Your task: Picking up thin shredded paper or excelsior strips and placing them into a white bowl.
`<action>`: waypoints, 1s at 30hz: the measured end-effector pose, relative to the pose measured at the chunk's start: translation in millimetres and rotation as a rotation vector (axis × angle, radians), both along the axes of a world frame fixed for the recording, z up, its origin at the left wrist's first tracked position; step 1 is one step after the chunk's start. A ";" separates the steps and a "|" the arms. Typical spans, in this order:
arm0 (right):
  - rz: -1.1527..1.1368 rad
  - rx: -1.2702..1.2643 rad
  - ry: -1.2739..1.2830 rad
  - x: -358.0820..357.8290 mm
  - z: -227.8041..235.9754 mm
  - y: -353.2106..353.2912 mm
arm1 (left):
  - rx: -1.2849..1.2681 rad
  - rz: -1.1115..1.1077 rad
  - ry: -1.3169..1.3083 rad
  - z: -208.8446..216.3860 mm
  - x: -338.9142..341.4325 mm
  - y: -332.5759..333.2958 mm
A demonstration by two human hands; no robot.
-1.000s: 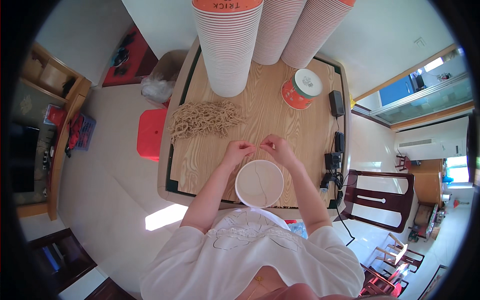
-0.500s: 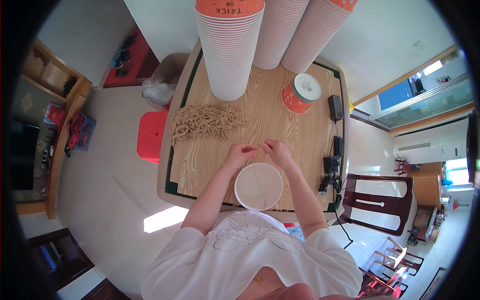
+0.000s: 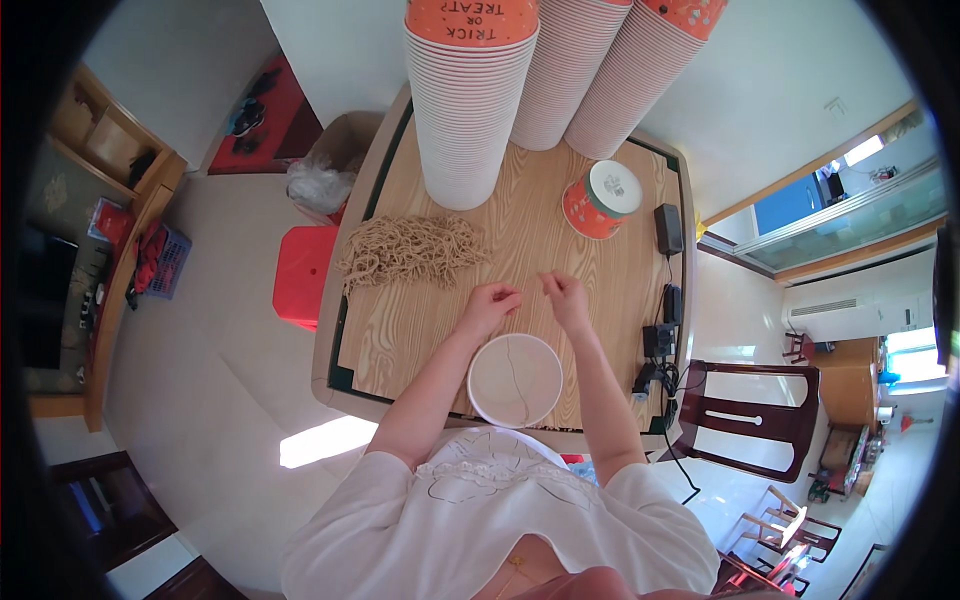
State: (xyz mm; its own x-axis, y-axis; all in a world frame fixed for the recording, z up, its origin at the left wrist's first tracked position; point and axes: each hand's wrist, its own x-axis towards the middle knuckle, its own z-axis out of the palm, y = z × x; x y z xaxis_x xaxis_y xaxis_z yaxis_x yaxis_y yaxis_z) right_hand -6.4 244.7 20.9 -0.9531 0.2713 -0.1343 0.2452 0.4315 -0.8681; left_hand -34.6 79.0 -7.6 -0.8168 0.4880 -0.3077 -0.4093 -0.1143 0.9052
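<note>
A round white paper bucket [image 3: 488, 384] stands at the near edge of the table, open side up, between my forearms. A thin tan cord [image 3: 516, 372] runs down its inside and over the rim towards my left hand [image 3: 495, 305]. The fingers of that hand are pinched together on the cord just beyond the bucket. My right hand [image 3: 568, 300] is held apart to the right, fingertips pressed together; whether something thin is between them is too small to make out. Farther left lies a loose heap of tan cords [image 3: 415, 250].
Tall stacks of white-and-orange paper buckets [image 3: 462, 125] stand at the far side. A single orange bucket [image 3: 594, 212] sits upside down at right. Black power adapters [image 3: 668, 230] and cables line the right edge of the wooden table [image 3: 400, 345]. A red stool [image 3: 300, 270] stands left.
My hands have drawn apart, the right one moving away to the right from the left. My view has shifted slightly.
</note>
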 end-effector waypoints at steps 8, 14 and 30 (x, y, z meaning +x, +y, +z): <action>0.194 -0.181 0.219 4.6 9.4 -2.8 | 0.027 0.023 -0.041 -2.6 -0.9 -6.3; 0.355 0.041 0.090 5.7 18.6 -1.6 | 0.038 0.005 -0.063 -2.9 -0.5 -5.6; 0.237 0.235 0.119 20.1 -2.0 -24.4 | -0.361 0.214 0.520 17.2 29.8 -16.0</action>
